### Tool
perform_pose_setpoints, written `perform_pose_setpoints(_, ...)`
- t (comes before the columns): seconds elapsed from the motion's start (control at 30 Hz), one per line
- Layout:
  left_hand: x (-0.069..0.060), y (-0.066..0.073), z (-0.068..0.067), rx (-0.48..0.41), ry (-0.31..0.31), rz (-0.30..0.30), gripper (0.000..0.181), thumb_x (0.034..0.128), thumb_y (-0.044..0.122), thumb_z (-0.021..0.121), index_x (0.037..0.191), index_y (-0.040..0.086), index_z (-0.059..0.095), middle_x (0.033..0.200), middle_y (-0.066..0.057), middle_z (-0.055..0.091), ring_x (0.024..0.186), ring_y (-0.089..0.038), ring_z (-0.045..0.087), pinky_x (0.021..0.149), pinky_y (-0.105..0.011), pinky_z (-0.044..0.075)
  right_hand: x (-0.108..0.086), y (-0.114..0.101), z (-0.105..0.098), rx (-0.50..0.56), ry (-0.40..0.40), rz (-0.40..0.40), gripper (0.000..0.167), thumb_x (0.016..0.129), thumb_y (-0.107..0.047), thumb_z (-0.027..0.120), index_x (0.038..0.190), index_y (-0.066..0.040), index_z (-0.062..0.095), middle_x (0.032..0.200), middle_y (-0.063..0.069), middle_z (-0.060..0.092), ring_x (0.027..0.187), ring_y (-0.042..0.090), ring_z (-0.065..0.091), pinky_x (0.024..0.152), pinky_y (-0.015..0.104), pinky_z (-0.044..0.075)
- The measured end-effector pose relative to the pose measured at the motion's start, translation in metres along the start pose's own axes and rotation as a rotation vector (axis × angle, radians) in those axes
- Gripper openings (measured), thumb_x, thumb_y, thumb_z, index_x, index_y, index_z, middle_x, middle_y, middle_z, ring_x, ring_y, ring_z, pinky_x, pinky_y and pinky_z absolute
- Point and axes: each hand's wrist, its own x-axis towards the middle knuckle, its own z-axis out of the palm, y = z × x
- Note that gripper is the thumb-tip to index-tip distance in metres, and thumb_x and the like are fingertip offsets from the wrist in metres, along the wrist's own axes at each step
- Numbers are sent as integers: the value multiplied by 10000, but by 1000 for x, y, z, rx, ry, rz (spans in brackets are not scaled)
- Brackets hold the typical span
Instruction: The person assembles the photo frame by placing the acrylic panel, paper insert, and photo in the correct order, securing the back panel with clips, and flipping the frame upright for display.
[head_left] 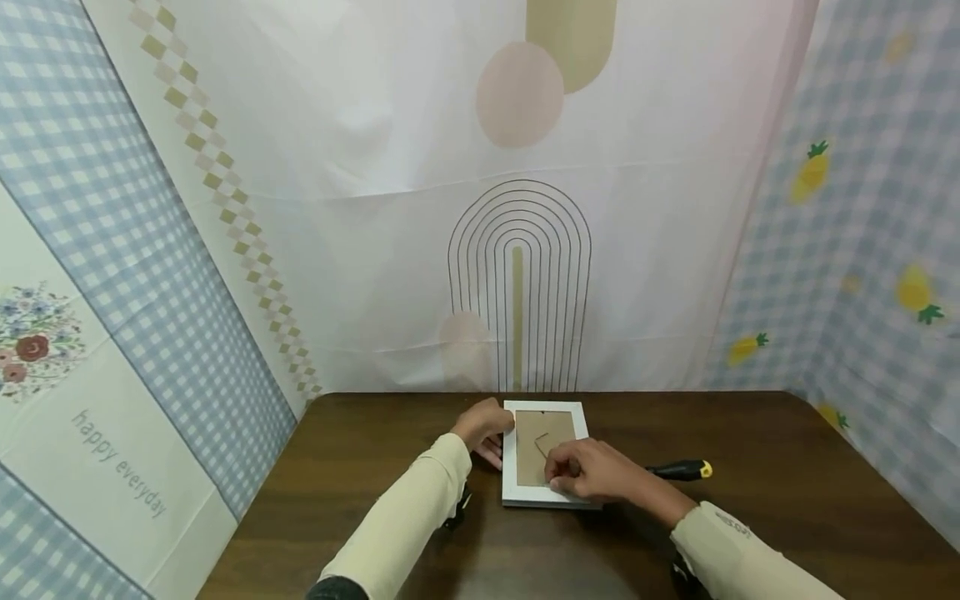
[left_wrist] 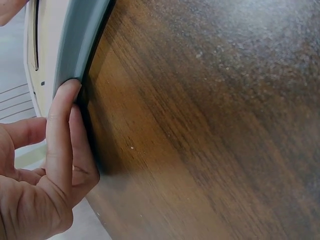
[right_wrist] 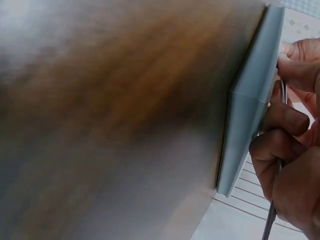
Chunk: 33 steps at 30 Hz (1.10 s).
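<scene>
A white picture frame lies on the table with its brown backing facing up; a thin bent line shows on the backing. At the frame's upper left edge, my left hand holds the rim, and one finger presses the grey-looking side in the left wrist view. My right hand is over the frame's lower right part, its curled fingers gripping the thin metal shaft of a screwdriver. The black and yellow handle sticks out to the right behind the hand. The shaft's tip is hidden by my fingers.
The dark wooden table reaches out on both sides of the frame. Behind it hangs a white patterned cloth. Blue checked cloths stand at the left and right.
</scene>
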Motion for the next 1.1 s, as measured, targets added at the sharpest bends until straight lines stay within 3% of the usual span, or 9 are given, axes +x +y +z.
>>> perform_pose_setpoints(0.2, 2, 3, -1, 5, -15, -14, 381, 1008, 86, 547, 1349, -79, 591, 992, -276, 630, 796, -372, 664, 637, -466, 749, 8, -2, -7, 32, -69, 53, 123, 1035, -180, 788, 922, -227, 774, 827, -147, 683, 714, -35, 529, 649, 191, 469)
perform_pose_setpoints(0.4, 1, 5, -3, 11, -20, -22, 462, 1004, 80, 544, 1437, -80, 553, 1006, -288, 619, 813, -381, 665, 678, -485, 758, 16, -1, -11, 61, -134, 49, 82, 995, -147, 778, 925, -186, 766, 843, -116, 680, 736, -17, 536, 663, 189, 467)
perform_pose_setpoints(0.7, 7, 1, -1, 22, -22, -38, 473, 999, 81, 528, 1450, -64, 540, 990, -275, 614, 799, -373, 662, 661, -464, 755, 27, -1, -17, 109, -241, 114, 69, 933, -103, 746, 931, -167, 771, 866, -91, 684, 769, 23, 556, 680, 203, 469)
perform_pose_setpoints(0.87, 6, 1, -1, 22, -29, -26, 498, 997, 82, 524, 1471, -69, 532, 994, -278, 622, 795, -375, 671, 653, -465, 753, 24, 0, -18, 98, -231, 95, 49, 958, -125, 760, 967, -164, 789, 891, -91, 707, 785, 12, 571, 689, 205, 493)
perform_pose_setpoints(1.1, 6, 1, -1, 20, -32, -35, 490, 1013, 88, 534, 1479, -64, 534, 1019, -282, 633, 828, -382, 686, 666, -471, 756, 14, 6, -13, 94, -126, 73, 81, 1014, -147, 754, 990, -181, 823, 957, -87, 749, 826, 3, 596, 749, 209, 536)
